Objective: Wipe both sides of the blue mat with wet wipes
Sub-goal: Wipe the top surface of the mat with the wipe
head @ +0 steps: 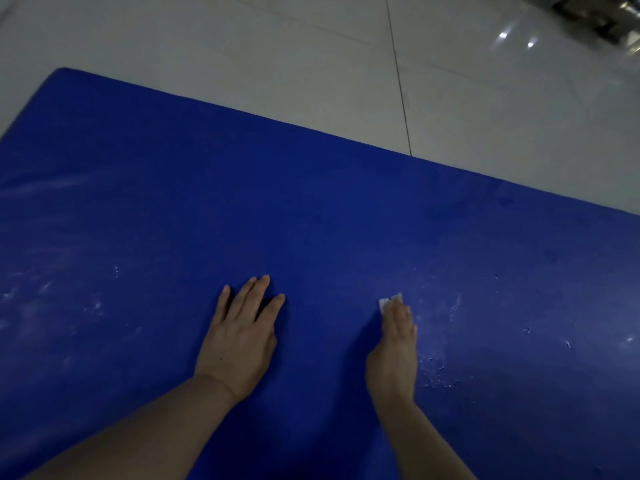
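Observation:
The blue mat point(311, 209) lies flat on the floor and fills most of the view, with pale smears at its left and white specks at its right. My left hand point(239, 336) rests flat on the mat with fingers spread. To its right, my right hand point(396, 344) presses a small white wet wipe point(387, 301) onto the mat with straight fingers. Only a corner of the wipe shows past the fingertips; the rest is hidden under the hand.
Glossy white floor tiles point(311, 57) lie beyond the mat's far edge, crossed by a dark grout line point(400, 84). A blurred dark metallic object point(602, 15) sits at the top right corner.

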`<state>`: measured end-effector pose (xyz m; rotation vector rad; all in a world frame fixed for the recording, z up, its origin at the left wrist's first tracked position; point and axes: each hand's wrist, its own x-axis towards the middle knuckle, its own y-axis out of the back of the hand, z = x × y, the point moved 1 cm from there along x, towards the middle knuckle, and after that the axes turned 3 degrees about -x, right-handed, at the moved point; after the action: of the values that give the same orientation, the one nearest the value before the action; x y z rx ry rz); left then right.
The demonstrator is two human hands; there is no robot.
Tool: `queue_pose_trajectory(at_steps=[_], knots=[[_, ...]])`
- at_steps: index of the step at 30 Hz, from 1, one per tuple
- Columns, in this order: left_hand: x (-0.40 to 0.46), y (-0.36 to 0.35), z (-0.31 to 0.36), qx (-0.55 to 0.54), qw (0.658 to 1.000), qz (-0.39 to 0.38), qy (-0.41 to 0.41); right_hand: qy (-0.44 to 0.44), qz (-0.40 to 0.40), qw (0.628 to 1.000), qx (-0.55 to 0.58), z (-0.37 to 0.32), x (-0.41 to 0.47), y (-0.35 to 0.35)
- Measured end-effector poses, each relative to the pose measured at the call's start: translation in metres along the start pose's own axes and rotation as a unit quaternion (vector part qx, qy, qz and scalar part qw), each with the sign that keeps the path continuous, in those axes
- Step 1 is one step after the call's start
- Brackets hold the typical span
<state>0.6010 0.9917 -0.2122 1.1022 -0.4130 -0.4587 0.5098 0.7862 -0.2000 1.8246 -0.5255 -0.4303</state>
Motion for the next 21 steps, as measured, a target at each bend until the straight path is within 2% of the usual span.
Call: queue_pose_trajectory(at_steps=[2, 3, 4, 6, 8, 10, 14, 16, 18, 21], knots=[[0.0, 0.0, -0.001, 0.003, 1.0, 0.003, 0.0, -0.028, 0.008, 0.999, -0.014, -0.002, 0.0, 0.0], [0.0, -0.001, -0.001, 0.004, 1.0, 0.006, -0.001, -0.015, 0.008, 1.0, -0.024, -0.015, -0.005, -0.001], [0.0, -0.001, -0.001, 0.008, 1.0, 0.006, -0.001, 0.022, 0.009, 1.0, -0.02, -0.031, -0.013, -0.003], [0.0, -0.002, -0.002, 0.015, 1.0, 0.006, -0.004, 0.149, -0.009, 0.988, -0.027, -0.054, -0.033, -0.018], [0.001, -0.002, -0.001, 0.015, 1.0, 0.003, -0.004, 0.201, -0.054, 0.978, -0.013, -0.054, -0.039, -0.027], [0.001, 0.0, 0.0, 0.019, 1.0, -0.001, -0.001, 0.155, -0.063, 0.985, -0.03, -0.035, -0.031, -0.016], [0.001, 0.001, 0.0, 0.015, 1.0, -0.001, 0.003, -0.029, -0.005, 0.999, -0.026, 0.014, -0.013, 0.006], [0.0, -0.001, 0.0, 0.017, 1.0, -0.001, 0.004, -0.05, 0.007, 0.998, -0.023, 0.006, -0.015, 0.007], [0.0, -0.002, 0.0, 0.021, 1.0, -0.001, 0.003, 0.007, 0.006, 1.0, -0.026, -0.021, -0.025, -0.002], [0.001, -0.001, -0.002, 0.021, 1.0, -0.001, 0.001, 0.153, -0.044, 0.987, -0.006, -0.046, -0.048, -0.022]])
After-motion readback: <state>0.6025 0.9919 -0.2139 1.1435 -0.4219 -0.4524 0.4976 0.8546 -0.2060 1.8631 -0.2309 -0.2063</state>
